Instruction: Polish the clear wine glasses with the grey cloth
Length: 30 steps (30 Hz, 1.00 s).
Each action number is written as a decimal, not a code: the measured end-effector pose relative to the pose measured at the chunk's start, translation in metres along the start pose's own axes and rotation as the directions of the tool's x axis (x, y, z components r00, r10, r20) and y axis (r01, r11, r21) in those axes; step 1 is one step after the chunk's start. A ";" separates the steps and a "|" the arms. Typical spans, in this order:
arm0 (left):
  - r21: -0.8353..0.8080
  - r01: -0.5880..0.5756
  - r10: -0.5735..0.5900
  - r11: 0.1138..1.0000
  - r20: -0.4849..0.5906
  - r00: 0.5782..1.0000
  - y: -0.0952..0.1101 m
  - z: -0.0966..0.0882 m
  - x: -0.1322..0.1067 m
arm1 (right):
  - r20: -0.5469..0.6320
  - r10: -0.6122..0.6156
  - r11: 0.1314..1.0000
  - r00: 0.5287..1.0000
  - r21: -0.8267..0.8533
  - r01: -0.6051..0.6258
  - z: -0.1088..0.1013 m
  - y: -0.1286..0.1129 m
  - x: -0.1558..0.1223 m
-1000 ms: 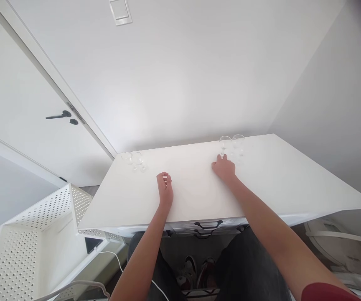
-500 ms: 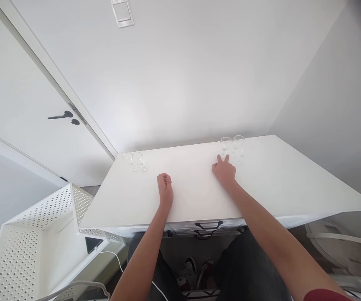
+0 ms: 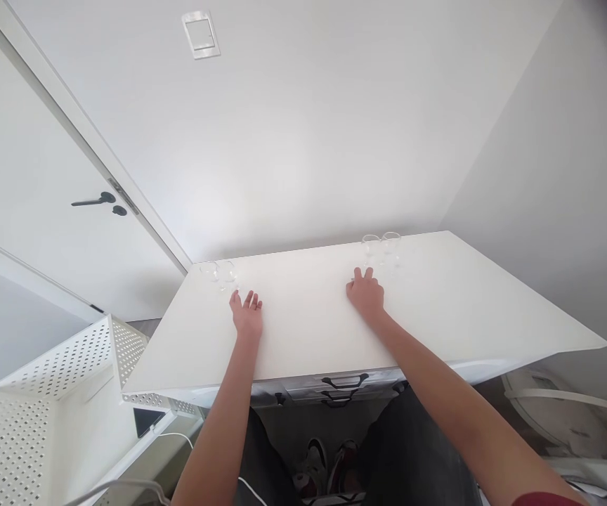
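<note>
Two clear stemmed glasses stand side by side at the back left of the white cabinet top: a left glass [image 3: 209, 271] and a right glass [image 3: 227, 271]. Just in front of them is my left hand [image 3: 247, 315], palm partly up, fingers apart, nothing in it; its thumb is close to the right one's foot. Another pair, a clear glass [image 3: 371, 245] and its neighbour [image 3: 390, 243], stands near the back edge further right. My right hand [image 3: 367, 295] lies palm down before this pair, two fingers stretched towards the nearer foot. Whether they touch it I cannot tell.
The white cabinet top [image 3: 303, 330] meets the wall behind, with black drawer handles [image 3: 344, 381] below its front edge. A white perforated rack [image 3: 13, 436] stands at the left, near a door with a black handle [image 3: 93, 199]. A white cable [image 3: 177, 436] hangs at lower left.
My left hand has moved left towards the left pair of glasses, and its curled fingers have opened. My right hand stays by the right pair. The camera view has shifted slightly.
</note>
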<state>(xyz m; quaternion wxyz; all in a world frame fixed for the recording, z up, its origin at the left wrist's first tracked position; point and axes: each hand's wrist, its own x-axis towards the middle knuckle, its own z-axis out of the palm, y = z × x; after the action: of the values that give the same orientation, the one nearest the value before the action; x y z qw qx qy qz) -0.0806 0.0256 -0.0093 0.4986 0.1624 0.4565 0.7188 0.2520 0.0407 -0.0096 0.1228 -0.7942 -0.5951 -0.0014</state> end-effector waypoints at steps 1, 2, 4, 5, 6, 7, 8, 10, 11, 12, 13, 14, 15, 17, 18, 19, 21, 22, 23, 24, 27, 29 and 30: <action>-0.013 0.020 -0.020 1.000 0.002 1.000 0.004 0.000 0.009 | -0.005 -0.003 1.000 1.000 -0.001 0.003 0.000 0.000 0.000; -0.026 0.040 -0.040 0.999 0.002 0.999 0.008 0.001 0.017 | -0.010 -0.008 1.000 1.000 -0.001 0.008 0.000 0.000 0.000; -0.076 0.064 -0.066 0.995 -0.018 0.998 0.011 0.003 0.029 | -0.015 -0.024 1.000 1.000 0.005 0.024 0.000 0.000 -0.001; -0.109 0.067 -0.070 0.992 -0.024 0.997 0.012 0.004 0.034 | -0.011 -0.032 0.999 0.999 0.010 0.032 -0.001 0.000 -0.001; -0.138 0.062 -0.067 0.988 -0.028 0.997 0.011 0.005 0.037 | -0.004 -0.038 0.999 0.999 0.015 0.038 -0.001 -0.001 -0.002; -0.158 0.052 -0.057 0.986 -0.026 0.998 0.010 0.006 0.039 | 0.000 -0.041 0.999 0.999 0.020 0.041 -0.001 -0.001 -0.002; -0.167 0.042 -0.046 0.985 -0.017 0.999 0.009 0.007 0.041 | 0.001 -0.044 0.999 0.999 0.024 0.044 -0.002 -0.001 -0.002; -0.164 0.028 -0.026 0.986 0.014 1.000 0.008 0.007 0.043 | -0.002 -0.052 0.998 0.999 0.030 0.052 -0.002 -0.002 -0.003; -0.164 0.028 -0.023 0.986 0.032 0.999 0.007 0.008 0.043 | -0.002 -0.062 0.997 0.998 0.036 0.062 -0.002 -0.003 -0.003; -0.168 0.029 -0.021 0.985 0.049 0.999 0.007 0.008 0.044 | -0.005 -0.075 0.996 0.997 0.046 0.075 -0.001 -0.003 -0.004; -0.173 0.028 -0.017 0.985 0.062 0.998 0.008 0.008 0.044 | -0.010 -0.092 0.994 0.996 0.063 0.093 -0.001 -0.004 -0.004; -0.177 0.024 -0.011 0.984 0.073 0.997 0.008 0.009 0.044 | -0.021 -0.111 0.990 0.994 0.088 0.112 -0.001 -0.004 -0.004; -0.179 0.015 0.001 0.984 0.084 0.996 0.009 0.010 0.044 | -0.043 -0.124 0.984 0.991 0.121 0.128 -0.001 -0.005 -0.004; -0.180 -0.007 0.027 0.984 0.111 0.993 0.009 0.012 0.044 | -0.106 -0.126 0.971 0.986 0.191 0.145 -0.001 -0.008 -0.005; -0.183 -0.013 0.036 0.983 0.124 0.992 0.010 0.013 0.044 | -0.136 -0.123 0.965 0.983 0.216 0.151 -0.001 -0.010 -0.005; -0.187 -0.017 0.042 0.982 0.134 0.990 0.010 0.014 0.043 | -0.158 -0.123 0.961 0.980 0.226 0.157 0.000 -0.012 -0.006; -0.196 -0.021 0.049 0.980 0.140 0.989 0.009 0.015 0.043 | -0.174 -0.126 0.965 0.977 0.206 0.161 0.000 -0.019 -0.009; -0.199 -0.022 0.051 0.980 0.140 0.989 0.009 0.015 0.043 | -0.173 -0.119 0.970 0.978 0.190 0.151 0.000 -0.023 -0.011; -0.204 -0.027 0.057 0.979 0.142 0.988 0.009 0.016 0.043 | -0.168 -0.099 0.974 0.981 0.183 0.130 0.001 -0.028 -0.013; -0.208 -0.034 0.066 0.978 0.147 0.987 0.009 0.016 0.043 | -0.163 -0.069 0.977 0.984 0.190 0.100 0.002 -0.033 -0.016; -0.213 -0.054 0.094 0.976 0.183 0.979 0.010 0.017 0.042 | -0.139 -0.014 0.933 0.990 0.353 0.063 0.007 -0.053 -0.025; -0.195 -0.057 0.099 0.979 0.214 0.972 0.009 0.018 0.040 | -0.091 -0.023 0.773 0.996 0.630 0.075 0.012 -0.070 -0.028; -0.177 -0.057 0.097 0.983 0.230 0.968 0.009 0.019 0.038 | -0.043 -0.034 0.607 0.999 0.793 0.055 0.015 -0.078 -0.028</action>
<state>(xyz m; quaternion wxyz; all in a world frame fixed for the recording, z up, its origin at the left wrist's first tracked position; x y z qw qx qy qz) -0.0893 0.0669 0.0001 0.5332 0.2219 0.3245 0.7491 0.1673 0.0373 -0.0134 0.4683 -0.6428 -0.5523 0.2499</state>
